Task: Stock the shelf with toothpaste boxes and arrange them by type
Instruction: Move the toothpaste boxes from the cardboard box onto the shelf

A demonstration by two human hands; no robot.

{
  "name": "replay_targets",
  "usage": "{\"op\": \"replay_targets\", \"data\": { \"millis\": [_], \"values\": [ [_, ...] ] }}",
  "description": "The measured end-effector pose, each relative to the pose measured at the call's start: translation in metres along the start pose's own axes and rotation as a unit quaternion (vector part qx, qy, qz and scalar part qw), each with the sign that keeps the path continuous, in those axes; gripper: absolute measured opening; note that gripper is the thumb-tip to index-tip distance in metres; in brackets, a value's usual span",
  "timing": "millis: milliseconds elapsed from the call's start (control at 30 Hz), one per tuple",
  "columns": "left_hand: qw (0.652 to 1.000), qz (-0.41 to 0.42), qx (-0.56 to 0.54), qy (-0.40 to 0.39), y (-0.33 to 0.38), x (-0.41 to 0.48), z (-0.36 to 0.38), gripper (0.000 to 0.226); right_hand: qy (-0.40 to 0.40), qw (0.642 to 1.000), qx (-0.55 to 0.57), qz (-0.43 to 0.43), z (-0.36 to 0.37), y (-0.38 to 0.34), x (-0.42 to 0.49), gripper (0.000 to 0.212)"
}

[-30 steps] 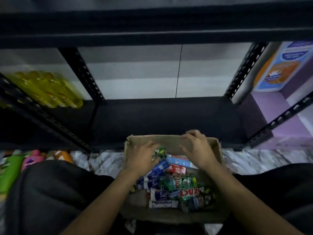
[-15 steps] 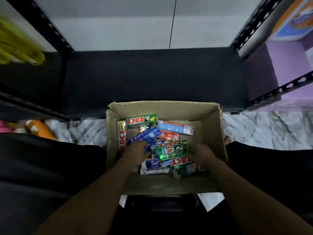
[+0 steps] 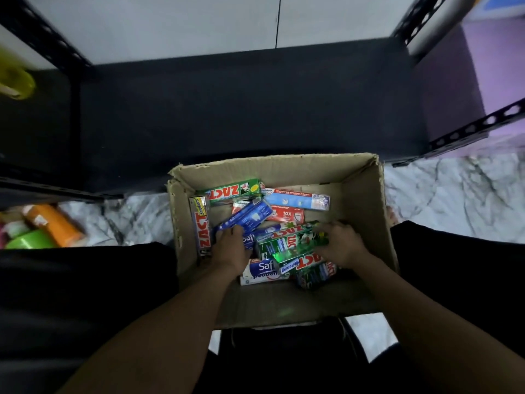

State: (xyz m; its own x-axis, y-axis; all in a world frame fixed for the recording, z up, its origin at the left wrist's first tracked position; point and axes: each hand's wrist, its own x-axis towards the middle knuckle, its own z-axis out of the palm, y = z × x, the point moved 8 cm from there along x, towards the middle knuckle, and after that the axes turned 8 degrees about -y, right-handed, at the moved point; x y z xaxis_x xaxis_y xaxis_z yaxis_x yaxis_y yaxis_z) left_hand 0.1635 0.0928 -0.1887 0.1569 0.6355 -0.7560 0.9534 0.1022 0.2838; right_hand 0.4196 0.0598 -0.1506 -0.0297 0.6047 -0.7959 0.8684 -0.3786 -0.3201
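Note:
An open cardboard box (image 3: 383, 223) stands on the floor between my knees, in front of the bare black shelf (image 3: 241, 109). It holds several toothpaste boxes in a loose pile: green Zact ones (image 3: 235, 190), a grey Zact Smokers one (image 3: 200, 223), a red one (image 3: 287, 215), a light blue one (image 3: 298, 200) and a white one (image 3: 264, 273). My left hand (image 3: 231, 245) grips the near end of a dark blue toothpaste box (image 3: 250, 216) that lies slanted on the pile. My right hand (image 3: 341, 243) curls its fingers over the right end of a green Zact box (image 3: 289, 241).
Orange (image 3: 52, 224) and green (image 3: 31, 240) bottles lie on the marble floor (image 3: 440, 194) at the left. A yellow bottle (image 3: 14, 81) sits on the neighbouring shelf bay. Black perforated uprights (image 3: 56, 44) frame the shelf. A purple wall (image 3: 497, 66) is at the right.
The view has tilted down onto the box. Both hands left the box's far rim and went down into the pile, the left to the blue box, the right to a green one.

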Motion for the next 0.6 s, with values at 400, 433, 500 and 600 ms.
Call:
{"op": "replay_targets", "data": {
  "millis": [400,433,500,600],
  "values": [
    [0.999,0.030,-0.014,-0.025,-0.018,-0.022,-0.003,0.040,-0.010,0.984,0.159,-0.086,-0.005,-0.093,0.050,0.049],
    [0.999,0.037,-0.023,-0.026,-0.020,-0.024,-0.004,0.039,-0.015,0.981,0.174,-0.086,-0.001,-0.094,0.057,0.052],
    [0.998,0.037,-0.039,-0.014,-0.026,-0.030,-0.009,0.037,-0.027,0.975,0.205,-0.083,0.005,-0.099,0.066,0.060],
    [0.994,0.027,-0.102,0.033,-0.031,-0.041,-0.021,0.036,-0.059,0.958,0.273,-0.063,0.017,-0.104,0.078,0.055]
  ]
}}
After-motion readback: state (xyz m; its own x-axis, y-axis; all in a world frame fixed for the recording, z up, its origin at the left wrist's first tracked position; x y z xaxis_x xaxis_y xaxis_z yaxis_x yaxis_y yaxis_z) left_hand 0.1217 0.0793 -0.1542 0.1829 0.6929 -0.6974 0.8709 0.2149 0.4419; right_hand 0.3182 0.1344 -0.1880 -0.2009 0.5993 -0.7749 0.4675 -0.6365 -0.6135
